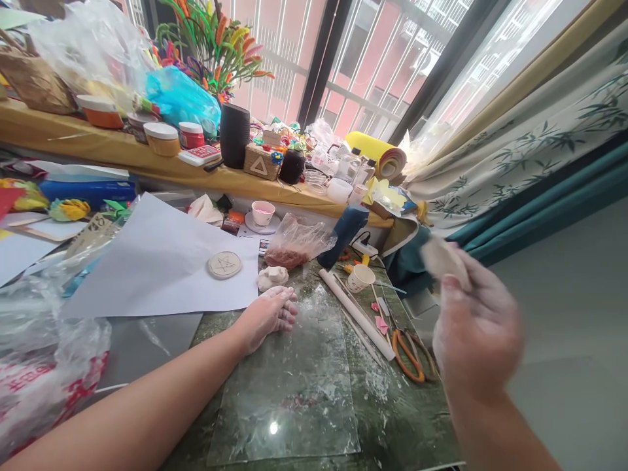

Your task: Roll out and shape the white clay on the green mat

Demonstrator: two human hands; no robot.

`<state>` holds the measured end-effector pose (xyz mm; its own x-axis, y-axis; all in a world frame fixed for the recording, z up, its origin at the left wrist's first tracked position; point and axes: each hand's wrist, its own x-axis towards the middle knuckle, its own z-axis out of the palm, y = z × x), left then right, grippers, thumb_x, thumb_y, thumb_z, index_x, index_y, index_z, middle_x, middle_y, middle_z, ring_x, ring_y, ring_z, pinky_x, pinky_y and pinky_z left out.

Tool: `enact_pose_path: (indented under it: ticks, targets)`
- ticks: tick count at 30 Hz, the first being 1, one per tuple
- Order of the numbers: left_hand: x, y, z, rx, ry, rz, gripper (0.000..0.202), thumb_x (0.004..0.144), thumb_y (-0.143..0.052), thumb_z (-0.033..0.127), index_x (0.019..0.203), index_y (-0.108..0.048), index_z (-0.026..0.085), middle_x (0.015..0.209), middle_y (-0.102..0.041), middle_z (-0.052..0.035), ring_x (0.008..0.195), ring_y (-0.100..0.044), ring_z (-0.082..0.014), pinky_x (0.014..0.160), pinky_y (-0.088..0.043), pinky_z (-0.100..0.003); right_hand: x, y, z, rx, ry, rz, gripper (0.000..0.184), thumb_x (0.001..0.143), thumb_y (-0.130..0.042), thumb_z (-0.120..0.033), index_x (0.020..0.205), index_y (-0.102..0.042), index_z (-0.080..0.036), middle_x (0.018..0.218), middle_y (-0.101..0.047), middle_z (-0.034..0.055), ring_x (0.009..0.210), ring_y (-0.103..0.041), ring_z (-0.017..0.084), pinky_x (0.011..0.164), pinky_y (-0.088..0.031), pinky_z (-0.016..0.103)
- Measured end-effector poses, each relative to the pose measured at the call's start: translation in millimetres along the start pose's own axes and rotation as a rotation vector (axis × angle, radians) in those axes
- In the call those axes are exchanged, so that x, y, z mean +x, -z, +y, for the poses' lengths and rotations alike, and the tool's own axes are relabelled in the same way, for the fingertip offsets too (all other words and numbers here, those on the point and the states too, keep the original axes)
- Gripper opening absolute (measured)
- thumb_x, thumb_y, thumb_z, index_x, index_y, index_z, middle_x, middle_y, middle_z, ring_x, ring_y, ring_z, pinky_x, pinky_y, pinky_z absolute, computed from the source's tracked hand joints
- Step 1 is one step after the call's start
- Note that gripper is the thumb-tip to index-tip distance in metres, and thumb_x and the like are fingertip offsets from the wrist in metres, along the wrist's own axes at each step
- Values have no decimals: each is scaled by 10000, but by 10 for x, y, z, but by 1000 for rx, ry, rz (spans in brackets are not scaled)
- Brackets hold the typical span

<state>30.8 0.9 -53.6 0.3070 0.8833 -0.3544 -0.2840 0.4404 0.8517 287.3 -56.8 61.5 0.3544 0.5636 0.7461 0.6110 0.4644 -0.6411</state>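
My right hand point(478, 320) is raised at the right, its thumb and fingers closed on a flat pale piece of clay point(444, 260); motion blurs both. My left hand point(272, 317), dusted white, rests at the top of a clear sheet point(299, 386) with fingers curled in and nothing seen in them. Just beyond it sits a lump of white clay point(273, 277). A round clay disc point(224, 265) with a star scored in it lies on white paper point(161, 261) to the left.
A white rolling rod point(357, 315), orange-handled scissors point(409, 356) and a paper cup point(360, 278) lie right of the sheet. Behind are a bag of brown material point(294, 245) and a pink-filled cup point(263, 212). Paint jars point(161, 139) line the windowsill. A plastic bag point(49, 353) is at left.
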Motion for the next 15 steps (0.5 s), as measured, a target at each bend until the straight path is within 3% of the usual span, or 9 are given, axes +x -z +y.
enact_pose_path:
  ticks: [1,2,3,6,7,9,12,15]
  targets:
    - [-1,-1,4,-9,1,1,423,872,-679,579,939,-551,182,690,-596,16,555,-567,-110,550,-472,-232,-52,59,-19,-104,194,42,467,958,-652,-301,1411,-589,-205,1450,-592,135,1365,-544,352,1163,-413,604]
    - [-3,-2,7,-15,3,2,417,876,-678,571,939,-550,179,690,-599,14,555,-569,-110,551,-469,-231,-166,93,-7,-181,353,-2,545,954,-652,-273,1481,-520,-223,1513,-533,131,1413,-483,376,1169,-386,642]
    - [-5,-4,10,-21,4,1,413,878,-680,564,941,-551,177,694,-602,11,558,-572,-111,553,-466,-231,-331,103,33,-245,453,-134,608,955,-643,-264,1532,-451,-246,1540,-506,122,1416,-479,380,1149,-414,645]
    - [-7,-3,10,-36,6,0,415,875,-683,563,953,-554,176,718,-612,5,570,-582,-113,556,-453,-227,-922,35,230,-179,633,-876,631,986,-581,-338,1575,-365,-269,1488,-570,123,1327,-581,347,1078,-525,570]
    - [-6,-1,9,-39,7,1,419,872,-683,567,954,-554,177,719,-611,7,566,-578,-111,551,-443,-223,-1080,0,291,-151,675,-1034,631,981,-586,-371,1566,-378,-259,1450,-606,124,1293,-609,338,1085,-518,570]
    - [-3,5,6,-39,7,3,428,865,-688,571,959,-557,175,718,-607,10,562,-569,-105,544,-423,-216,-1261,-66,370,-169,529,-1019,565,984,-566,-348,1519,-436,-220,1386,-651,137,1287,-609,328,1089,-513,552]
    - [2,12,4,-30,3,3,435,856,-694,571,960,-561,171,713,-603,11,564,-558,-101,538,-406,-209,-1222,-168,393,-256,226,-919,429,987,-532,-295,1407,-545,-213,1366,-653,143,1287,-600,312,1074,-521,529]
    - [7,11,-3,-25,-10,10,426,867,-672,571,958,-557,171,714,-598,12,557,-545,-96,531,-399,-205,-1044,-303,371,-266,187,-1131,562,922,-660,-361,1445,-528,-203,1508,-539,151,1385,-509,334,1137,-457,546]
